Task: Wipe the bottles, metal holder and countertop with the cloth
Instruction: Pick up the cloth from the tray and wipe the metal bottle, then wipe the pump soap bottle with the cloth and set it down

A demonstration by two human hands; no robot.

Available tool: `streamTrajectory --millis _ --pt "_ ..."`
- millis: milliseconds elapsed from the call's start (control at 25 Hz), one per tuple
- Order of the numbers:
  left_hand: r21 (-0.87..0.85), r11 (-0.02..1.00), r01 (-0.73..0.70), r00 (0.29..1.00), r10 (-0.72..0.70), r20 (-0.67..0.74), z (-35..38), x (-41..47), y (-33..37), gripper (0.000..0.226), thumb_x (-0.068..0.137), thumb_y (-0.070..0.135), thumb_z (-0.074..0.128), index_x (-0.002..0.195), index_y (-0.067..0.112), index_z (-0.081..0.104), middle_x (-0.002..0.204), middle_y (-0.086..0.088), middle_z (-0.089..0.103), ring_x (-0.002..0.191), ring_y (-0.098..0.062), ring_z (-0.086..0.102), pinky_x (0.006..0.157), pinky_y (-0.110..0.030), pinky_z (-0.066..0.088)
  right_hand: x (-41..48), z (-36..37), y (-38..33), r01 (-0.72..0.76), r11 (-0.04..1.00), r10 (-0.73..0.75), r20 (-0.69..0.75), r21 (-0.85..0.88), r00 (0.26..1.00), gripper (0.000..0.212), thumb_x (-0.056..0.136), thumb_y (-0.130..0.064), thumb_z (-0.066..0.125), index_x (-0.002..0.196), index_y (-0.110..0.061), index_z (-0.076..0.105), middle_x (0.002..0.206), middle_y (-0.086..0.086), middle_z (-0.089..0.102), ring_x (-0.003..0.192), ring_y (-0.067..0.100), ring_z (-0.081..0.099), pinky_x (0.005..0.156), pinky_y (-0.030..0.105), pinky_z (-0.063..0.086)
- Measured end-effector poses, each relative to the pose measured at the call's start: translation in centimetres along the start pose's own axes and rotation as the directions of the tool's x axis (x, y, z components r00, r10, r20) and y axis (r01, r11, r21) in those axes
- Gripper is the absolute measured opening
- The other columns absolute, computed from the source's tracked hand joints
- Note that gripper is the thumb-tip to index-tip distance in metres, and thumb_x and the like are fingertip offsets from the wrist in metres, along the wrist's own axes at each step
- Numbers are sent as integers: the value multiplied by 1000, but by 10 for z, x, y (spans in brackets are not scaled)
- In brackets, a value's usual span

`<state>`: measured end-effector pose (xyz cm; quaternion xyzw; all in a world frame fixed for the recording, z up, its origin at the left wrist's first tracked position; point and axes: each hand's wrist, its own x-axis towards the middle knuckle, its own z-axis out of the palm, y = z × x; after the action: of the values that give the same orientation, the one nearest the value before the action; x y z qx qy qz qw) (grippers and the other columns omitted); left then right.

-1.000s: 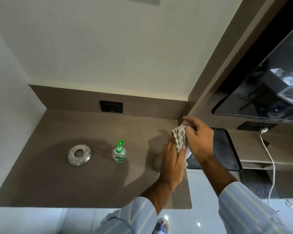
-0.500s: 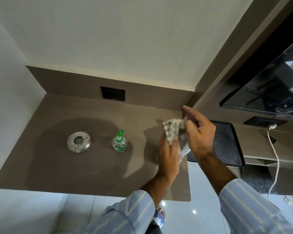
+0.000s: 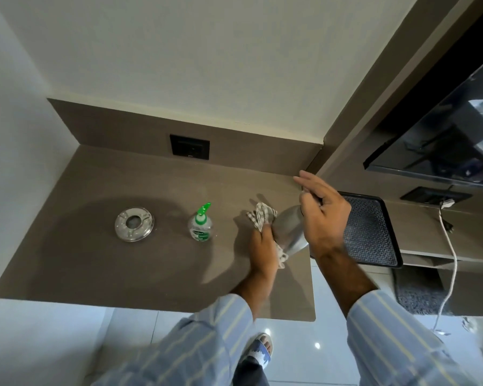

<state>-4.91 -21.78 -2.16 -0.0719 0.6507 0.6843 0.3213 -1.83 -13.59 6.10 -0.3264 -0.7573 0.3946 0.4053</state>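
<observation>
Above the countertop's right end, the right hand pinches the steel bottle's neck, steadying it tilted, while left hand fingers press the checked cloth against its side.

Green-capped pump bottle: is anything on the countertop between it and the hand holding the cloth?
Nothing visible. The left hand presses the cloth against the metal bottle held by the right hand. The pump bottle stands to their left, with only bare countertop in the gap. The metal holder sits beyond it.
</observation>
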Motion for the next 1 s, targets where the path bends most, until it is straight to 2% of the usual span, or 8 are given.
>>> streamTrajectory --millis 120,240,360,640,720,800,880,1000 --pt "88 994 67 987 -79 139 5 19 32 33 96 23 55 107 -4 71 108 -23 74 101 -34 68 89 -41 53 4 0 4 -4 1000 3 -28 -20 1000 45 82 -17 55 104 -45 82 124 -10 77 112 3 72 92 33 62" --pt "-87 995 51 966 -27 257 11 12 57 41 82 37 62 109 8 75 107 -18 77 104 -34 72 90 -44 58 4 -2 6 32 995 -34 -22 -91 999 40 83 -20 54 110 -28 83 126 -5 76 121 2 67 107 28 54" --pt "-293 953 79 976 -13 219 -5 3 73 39 85 30 64 115 8 73 108 -16 79 103 -32 74 90 -43 59 3 -6 0 46 989 -44 21 -141 999 41 83 -20 53 112 -25 81 124 -8 74 119 2 65 108 30 52" --pt "-377 921 -93 974 163 158 -83 27 157 38 81 41 66 110 17 73 100 -4 80 79 -19 74 66 -28 56 -8 -23 -16 -19 965 58 141 -260 988 34 94 -39 65 123 -24 71 118 -9 71 113 12 66 102 49 58" --pt "-375 917 -134 980 179 87 -119 38 168 33 83 39 65 106 17 73 97 -3 79 80 -21 72 64 -28 54 -9 -27 -27 97 909 -33 162 -405 986 54 94 -44 68 140 -17 60 142 2 61 142 21 50 119 52 44" --pt "-309 940 -147 987 161 20 -153 51 167 36 80 41 67 106 17 75 97 -3 81 85 -25 74 65 -30 56 -17 -21 -42 384 778 -317 217 -497 923 65 94 -48 67 146 -11 54 157 9 48 157 24 30 128 48 29" --pt "-222 965 -140 990 140 -16 -178 65 158 41 76 45 68 106 18 76 103 -6 81 93 -29 74 72 -37 59 -38 6 -50 558 700 -448 334 -446 829 52 98 -50 60 135 -13 61 145 8 57 146 20 46 121 43 40" --pt "-92 989 -116 993 112 -48 -197 79 141 32 75 44 66 94 20 76 103 -7 79 104 -33 72 87 -45 60 -73 68 -46 288 879 -29 560 -381 828 37 99 -40 62 124 -13 68 120 7 73 109 20 69 94 41 58"
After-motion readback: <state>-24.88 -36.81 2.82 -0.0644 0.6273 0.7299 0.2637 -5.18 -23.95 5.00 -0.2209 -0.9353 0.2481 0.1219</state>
